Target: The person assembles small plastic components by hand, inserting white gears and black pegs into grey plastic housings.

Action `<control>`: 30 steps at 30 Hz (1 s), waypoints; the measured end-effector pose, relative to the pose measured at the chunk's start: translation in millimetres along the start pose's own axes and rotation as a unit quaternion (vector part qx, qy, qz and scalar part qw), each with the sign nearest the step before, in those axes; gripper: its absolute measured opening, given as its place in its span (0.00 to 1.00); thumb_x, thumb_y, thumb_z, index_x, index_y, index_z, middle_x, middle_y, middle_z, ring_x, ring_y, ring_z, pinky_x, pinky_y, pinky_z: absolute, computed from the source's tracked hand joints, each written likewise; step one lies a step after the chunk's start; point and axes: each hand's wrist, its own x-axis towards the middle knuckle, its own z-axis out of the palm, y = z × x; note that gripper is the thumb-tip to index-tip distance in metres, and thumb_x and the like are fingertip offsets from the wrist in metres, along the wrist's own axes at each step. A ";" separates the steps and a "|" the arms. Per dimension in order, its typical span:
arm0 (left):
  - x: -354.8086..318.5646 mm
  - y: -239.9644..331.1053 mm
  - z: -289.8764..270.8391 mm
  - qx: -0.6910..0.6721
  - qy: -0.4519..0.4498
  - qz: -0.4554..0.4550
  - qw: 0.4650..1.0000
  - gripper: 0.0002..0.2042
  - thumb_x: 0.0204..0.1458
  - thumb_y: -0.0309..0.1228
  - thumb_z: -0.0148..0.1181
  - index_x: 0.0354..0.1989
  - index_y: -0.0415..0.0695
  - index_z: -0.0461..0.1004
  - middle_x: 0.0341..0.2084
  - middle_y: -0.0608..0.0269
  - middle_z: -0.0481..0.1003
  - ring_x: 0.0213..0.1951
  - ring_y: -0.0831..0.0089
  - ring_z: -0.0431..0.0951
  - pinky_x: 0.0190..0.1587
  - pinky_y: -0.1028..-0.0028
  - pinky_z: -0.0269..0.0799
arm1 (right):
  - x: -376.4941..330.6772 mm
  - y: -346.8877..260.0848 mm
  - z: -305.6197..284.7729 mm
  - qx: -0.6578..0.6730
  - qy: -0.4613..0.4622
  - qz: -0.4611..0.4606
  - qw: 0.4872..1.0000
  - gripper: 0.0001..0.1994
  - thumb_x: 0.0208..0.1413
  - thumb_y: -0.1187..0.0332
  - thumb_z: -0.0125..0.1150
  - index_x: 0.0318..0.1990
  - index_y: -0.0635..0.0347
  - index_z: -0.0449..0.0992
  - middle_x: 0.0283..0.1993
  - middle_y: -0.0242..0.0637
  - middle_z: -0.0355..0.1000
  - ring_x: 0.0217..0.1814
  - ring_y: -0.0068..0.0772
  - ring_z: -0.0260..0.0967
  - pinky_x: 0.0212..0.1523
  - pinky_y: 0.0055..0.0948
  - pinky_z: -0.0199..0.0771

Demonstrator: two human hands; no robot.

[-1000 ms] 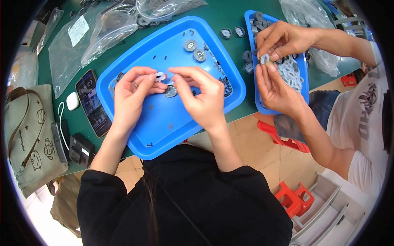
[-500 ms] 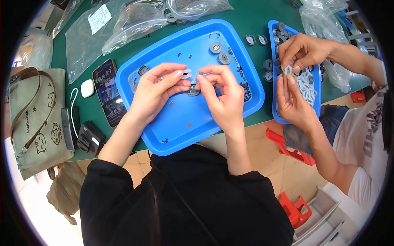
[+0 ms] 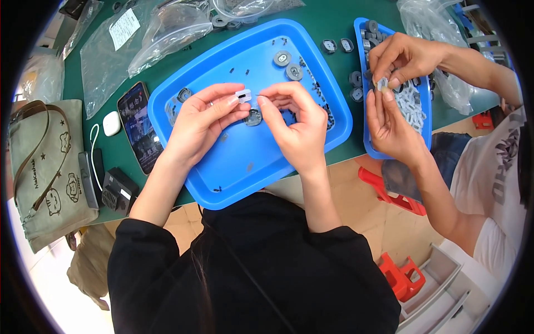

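My left hand [image 3: 203,119] pinches a small translucent white plastic piece [image 3: 243,95] with a dark slot, between thumb and index finger, above the blue tray [image 3: 222,197]. Just to its right is my right hand [image 3: 297,122], thumb and index fingertips pressed together. Whatever lies between those fingertips is too small to make out. Below the gap between the hands, a dark oval part [image 3: 253,117] rests on the tray floor. Round grey parts [image 3: 282,58] sit near the tray's far right corner, and several tiny black pieces [image 3: 329,114] lie along its right side.
At right, a co-worker's hands [image 3: 403,67] hold a small pale piece over a second blue tray [image 3: 371,150] of white and grey parts. Left of my tray are a phone [image 3: 140,125], a white case [image 3: 112,123], a black device [image 3: 118,189] and a cloth bag [image 3: 53,172]. Plastic bags [image 3: 172,39] lie behind.
The whole view has shifted slightly. In my left fingers the white piece has turned a little, so its dark slot shows more plainly. My right fingertips have risen slightly relative to it.
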 end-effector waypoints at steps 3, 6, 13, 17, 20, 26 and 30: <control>0.1 1.9 1.1 0.006 -0.014 0.000 1.000 0.15 0.55 0.25 0.55 0.50 0.32 0.69 0.40 0.53 0.75 0.44 0.67 0.77 0.52 0.71 0.72 | 2.1 -3.9 -2.4 -0.043 -0.033 -0.034 0.998 0.06 0.46 0.78 0.64 0.33 0.62 0.77 0.29 0.34 0.75 0.27 0.22 0.72 0.28 0.20 0.71; -1.9 1.3 1.9 0.001 -0.025 0.001 1.000 0.15 0.55 0.25 0.56 0.50 0.33 0.69 0.40 0.52 0.75 0.44 0.67 0.77 0.52 0.71 0.72 | 2.6 -7.1 -3.3 -0.072 -0.040 -0.057 0.995 0.06 0.45 0.77 0.65 0.32 0.61 0.79 0.28 0.34 0.74 0.25 0.22 0.70 0.26 0.20 0.69; -1.8 0.9 1.7 0.004 -0.017 0.008 1.000 0.15 0.55 0.24 0.56 0.49 0.33 0.69 0.40 0.52 0.75 0.44 0.68 0.77 0.52 0.71 0.72 | -0.2 -4.5 -3.2 -0.100 -0.039 -0.041 0.993 0.05 0.45 0.76 0.65 0.32 0.62 0.78 0.27 0.34 0.73 0.23 0.21 0.69 0.25 0.20 0.68; -3.0 1.4 3.2 0.050 -0.004 0.028 0.998 0.13 0.54 0.23 0.57 0.47 0.33 0.71 0.38 0.54 0.76 0.41 0.70 0.78 0.49 0.73 0.73 | 0.0 -4.5 -1.5 -0.075 -0.047 -0.021 0.996 0.05 0.45 0.76 0.65 0.30 0.64 0.75 0.26 0.34 0.72 0.24 0.21 0.69 0.25 0.19 0.68; -2.4 -2.2 5.5 0.169 0.009 0.092 0.981 0.11 0.54 0.23 0.57 0.45 0.33 0.73 0.37 0.56 0.77 0.39 0.72 0.78 0.47 0.76 0.74 | 0.5 -2.6 -1.6 -0.068 -0.066 -0.005 0.995 0.05 0.46 0.76 0.64 0.29 0.65 0.73 0.26 0.35 0.73 0.24 0.20 0.69 0.26 0.19 0.69; -2.4 -1.2 7.4 0.172 0.006 0.085 0.981 0.11 0.54 0.23 0.57 0.45 0.33 0.74 0.37 0.56 0.77 0.39 0.74 0.78 0.45 0.77 0.74 | 0.4 -5.9 -3.1 -0.071 -0.082 0.017 0.994 0.05 0.48 0.76 0.63 0.30 0.65 0.71 0.27 0.35 0.73 0.25 0.21 0.70 0.27 0.19 0.69; -2.8 -0.9 8.3 0.144 0.010 0.071 0.987 0.12 0.54 0.22 0.57 0.46 0.33 0.73 0.36 0.55 0.77 0.39 0.73 0.78 0.46 0.77 0.74 | -0.3 -4.0 -2.1 -0.058 -0.076 0.026 0.995 0.05 0.48 0.76 0.62 0.32 0.65 0.71 0.26 0.36 0.73 0.26 0.21 0.71 0.28 0.20 0.70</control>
